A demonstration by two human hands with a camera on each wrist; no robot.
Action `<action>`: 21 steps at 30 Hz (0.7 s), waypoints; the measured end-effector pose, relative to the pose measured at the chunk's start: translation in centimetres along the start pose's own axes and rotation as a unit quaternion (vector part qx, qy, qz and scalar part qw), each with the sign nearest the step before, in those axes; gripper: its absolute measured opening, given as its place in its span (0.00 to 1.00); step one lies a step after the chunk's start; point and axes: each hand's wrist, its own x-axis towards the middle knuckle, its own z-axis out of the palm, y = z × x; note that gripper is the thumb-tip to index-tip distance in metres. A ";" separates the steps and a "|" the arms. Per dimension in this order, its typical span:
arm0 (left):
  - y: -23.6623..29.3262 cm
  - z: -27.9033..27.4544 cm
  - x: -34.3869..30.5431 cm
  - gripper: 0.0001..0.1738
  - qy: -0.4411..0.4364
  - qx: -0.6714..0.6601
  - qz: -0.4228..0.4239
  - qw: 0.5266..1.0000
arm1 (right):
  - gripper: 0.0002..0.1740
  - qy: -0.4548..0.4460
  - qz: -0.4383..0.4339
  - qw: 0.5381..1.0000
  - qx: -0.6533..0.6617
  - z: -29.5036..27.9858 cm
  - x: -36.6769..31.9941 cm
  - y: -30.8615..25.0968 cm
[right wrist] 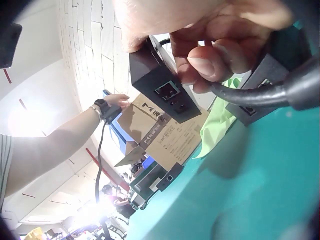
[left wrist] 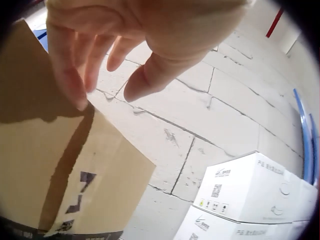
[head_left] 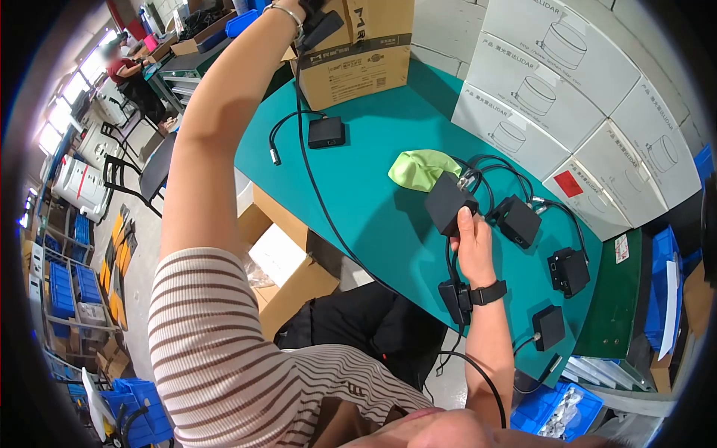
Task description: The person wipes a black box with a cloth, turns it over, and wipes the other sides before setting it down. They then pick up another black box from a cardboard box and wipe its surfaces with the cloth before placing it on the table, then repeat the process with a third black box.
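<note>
My right hand (head_left: 474,245) pinches a black box (head_left: 449,203) above the table; in the right wrist view the fingers of this hand (right wrist: 220,42) curl beside the box (right wrist: 162,85), which shows a port. At the tall brown carton (head_left: 355,71), the left hand is mostly cut off by the head view's top edge. The left wrist view shows that hand (left wrist: 117,30) with relaxed, slightly bent fingers over the carton's upper edge (left wrist: 107,150); whether a fingertip touches it, I cannot tell. A green cloth (head_left: 418,170) lies behind the held box.
More black boxes with cables lie on the green table (head_left: 381,231): one (head_left: 326,132) on the left, several to the right. White LIDAR cartons (head_left: 545,89) are stacked at the back right. An open carton (head_left: 306,272) stands below the left edge. A person (head_left: 131,78) is far left.
</note>
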 end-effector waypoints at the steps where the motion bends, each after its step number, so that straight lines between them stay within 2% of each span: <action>1: 0.6 -0.3 -0.3 0.30 0.000 0.000 -0.001 1.000 | 0.29 -0.001 0.002 1.000 0.003 0.0 0.0 0.1; 3: 3.0 -1.1 -1.7 0.25 0.053 -0.264 -0.023 0.963 | 0.29 -0.002 0.005 1.000 0.006 0.0 0.0 0.1; 4: 3.4 -0.6 -2.8 0.25 -0.049 -0.526 -0.053 0.847 | 0.29 0.002 0.019 1.000 0.016 0.0 0.0 0.0; 5: 3.9 -0.2 -4.1 0.25 -0.144 -0.740 -0.078 0.653 | 0.29 0.005 0.032 0.999 0.026 0.1 0.0 -0.1; 6: 5.7 -1.5 -5.4 0.32 -0.153 -0.466 0.145 0.859 | 0.29 0.003 0.031 0.999 0.025 0.1 0.0 -0.1; 7: 8.1 -2.8 -7.2 0.40 -0.137 -0.113 0.344 0.922 | 0.30 0.003 0.038 0.998 0.048 0.0 0.0 0.0; 8: 11.6 -2.2 -9.5 0.29 -0.191 -0.432 0.111 0.875 | 0.30 0.003 0.045 0.996 0.071 -0.1 0.1 0.1; 9: 14.7 -1.8 -12.2 0.20 -0.213 -0.681 -0.138 0.686 | 0.32 0.000 0.049 0.995 0.087 -0.1 0.2 0.2; 10: 16.2 -3.0 -15.1 0.19 -0.249 -0.700 -0.140 0.655 | 0.32 -0.001 0.047 0.995 0.086 -0.2 0.2 0.2; 11: 18.2 -3.6 -17.0 0.17 -0.286 -0.683 -0.154 0.654 | 0.33 0.001 0.053 0.994 0.097 -0.4 0.2 0.1; 13: 20.0 -2.3 -20.4 0.17 -0.348 -0.700 -0.186 0.595 | 0.35 0.028 0.078 0.989 0.121 -0.3 0.2 -0.6; 14: 20.7 -1.7 -21.8 0.17 -0.369 -0.694 -0.202 0.585 | 0.35 0.028 0.078 0.989 0.120 -0.4 0.2 -0.4; 16: 21.2 0.0 -24.2 0.18 -0.399 -0.696 -0.229 0.551 | 0.35 0.061 0.094 0.973 0.202 -0.6 0.3 0.0; 21: 20.4 1.8 -27.7 0.24 -0.451 -0.677 -0.265 0.518 | 0.35 0.034 0.099 0.955 0.278 -1.2 0.5 -0.4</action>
